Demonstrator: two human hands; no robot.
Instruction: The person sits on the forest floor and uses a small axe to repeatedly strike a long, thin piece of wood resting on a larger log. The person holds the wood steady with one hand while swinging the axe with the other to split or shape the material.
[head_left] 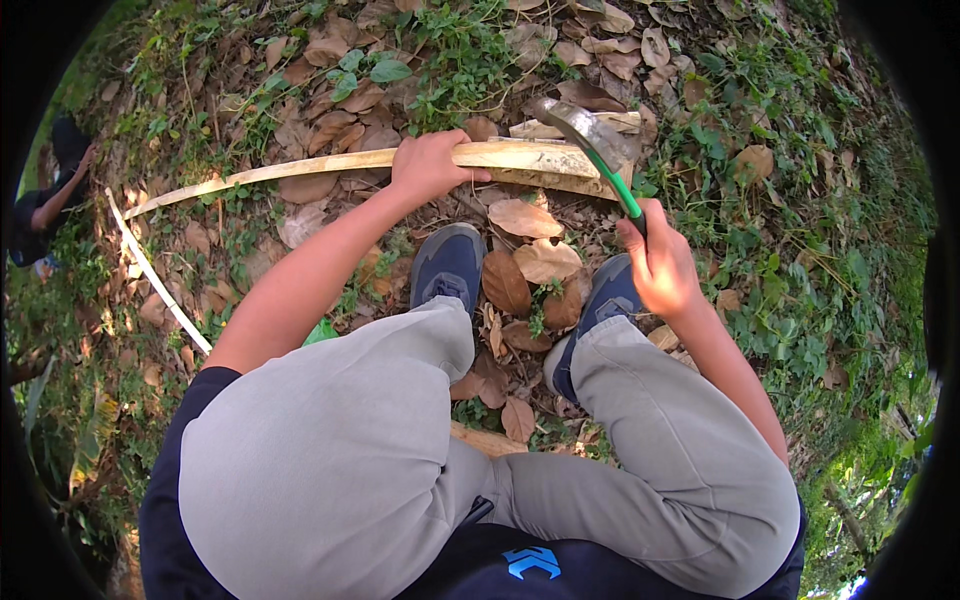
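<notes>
A long, pale strip of split wood or bamboo [270, 172] stretches from the far left to in front of my feet, bowed by the lens. My left hand [428, 164] grips it from above, fingers wrapped round it. In my right hand [661, 262] is a hatchet with a green and black handle; its grey metal head [606, 140] is over the strip's right end. I cannot tell whether the head touches the wood. Other pale split pieces [560, 180] lie under and just beyond that end.
Dry brown leaves [525, 218] and green weeds [800, 215] cover the ground. Another pale strip [158, 275] lies at the left. My shoes [448, 268] are close to the work. At the far left edge, another person's arm [62, 195] shows. A wood piece [488, 440] lies between my legs.
</notes>
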